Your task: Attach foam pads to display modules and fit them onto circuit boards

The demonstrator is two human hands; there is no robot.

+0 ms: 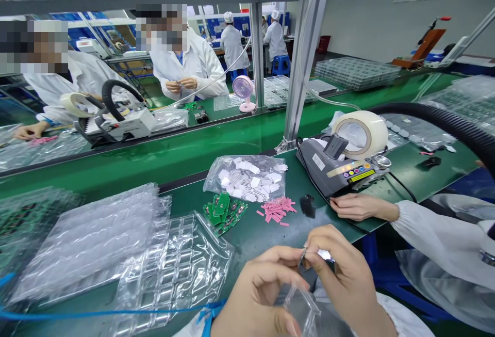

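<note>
My left hand [258, 290] and my right hand [342, 270] meet low in the view, fingertips pinched together on a small dark part [302, 257]. A clear plastic piece [301, 306] sits under the fingers of my left hand. Just beyond them on the green table [185, 156] lie green circuit boards [223, 211], a scatter of pink strips [277, 209], a small black part [307, 205] and a bag of white pads [249, 177].
Clear blister trays [116, 254] are stacked at left. A tape dispenser [340, 164] with a big tape roll [361, 133] stands at right; a co-worker's hand [353, 206] rests beside it. A black hose [444, 123] arcs at far right. Other workers sit across the conveyor.
</note>
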